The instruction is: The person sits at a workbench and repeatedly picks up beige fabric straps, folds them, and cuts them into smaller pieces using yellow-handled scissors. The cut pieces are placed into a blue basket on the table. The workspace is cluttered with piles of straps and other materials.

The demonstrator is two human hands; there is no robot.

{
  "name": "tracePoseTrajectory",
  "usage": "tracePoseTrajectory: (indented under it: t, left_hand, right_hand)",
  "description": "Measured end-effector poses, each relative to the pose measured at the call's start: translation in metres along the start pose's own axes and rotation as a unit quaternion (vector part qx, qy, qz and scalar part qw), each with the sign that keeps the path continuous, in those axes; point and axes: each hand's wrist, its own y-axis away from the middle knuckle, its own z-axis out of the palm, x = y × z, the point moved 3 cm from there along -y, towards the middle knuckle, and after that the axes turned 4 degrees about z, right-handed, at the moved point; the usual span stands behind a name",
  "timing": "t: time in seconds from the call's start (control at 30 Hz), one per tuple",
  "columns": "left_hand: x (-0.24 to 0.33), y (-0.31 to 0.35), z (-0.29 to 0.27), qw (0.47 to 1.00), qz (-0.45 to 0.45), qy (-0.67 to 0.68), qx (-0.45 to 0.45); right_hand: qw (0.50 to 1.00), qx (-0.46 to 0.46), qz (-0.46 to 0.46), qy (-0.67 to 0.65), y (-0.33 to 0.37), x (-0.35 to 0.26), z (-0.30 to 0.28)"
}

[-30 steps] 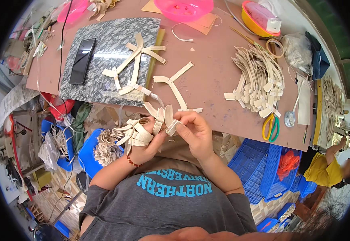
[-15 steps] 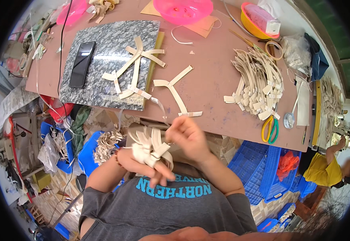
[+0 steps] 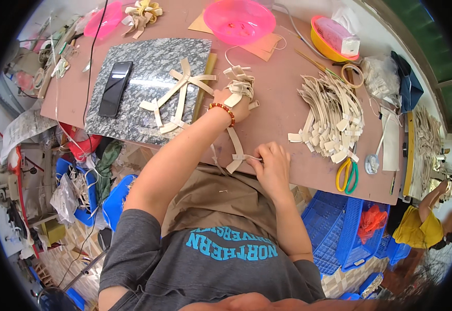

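well, from where i stand, the right hand (image 3: 273, 165) has its thumb and fingers drawn narrow, pinching one end of the short crosspiece on a cream, y-shaped fabric strap (image 3: 234, 142). that strap lies near the front edge of the flat, dull brown worktable (image 3: 283, 93), its upper part mostly hidden under the left hand (image 3: 240, 110). a looped, cream bundle of fabric straps (image 3: 240, 85) sits over the left fingers, so i cannot tell whether they are curled or spread, or grip anything below.

to my eye the step in hand is taking hold of this strap, best done with a light pinch close to where the crosspiece meets the stem, since a tug at the very tip could twist it. the bundle's loose ends want holding clear so they don't snag. lifting straight up should spare the cream, branching strap harness (image 3: 182, 98) on the grey, marbled slab (image 3: 132, 122) to the left.
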Motion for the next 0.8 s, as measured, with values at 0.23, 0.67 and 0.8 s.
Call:
tracePoseTrajectory:
  t: [0.23,0.67,0.8]
  left_hand:
    - [0.012,0.06,-0.029,0.82,0.073,0.554,0.122]
    - [0.002,0.18,-0.021,0.694,-0.021,0.717,-0.064]
    - [-0.001,0.187,-0.01,0.671,-0.056,0.738,-0.048]
  right_hand:
    - [0.791,0.008,0.113,-0.601,0.002,0.031,-0.001]
    - [0.804,-0.187,0.041,-0.563,0.0,-0.034,-0.003]
    - [0.749,-0.235,0.077,-0.615,0.003,-0.037,0.014]
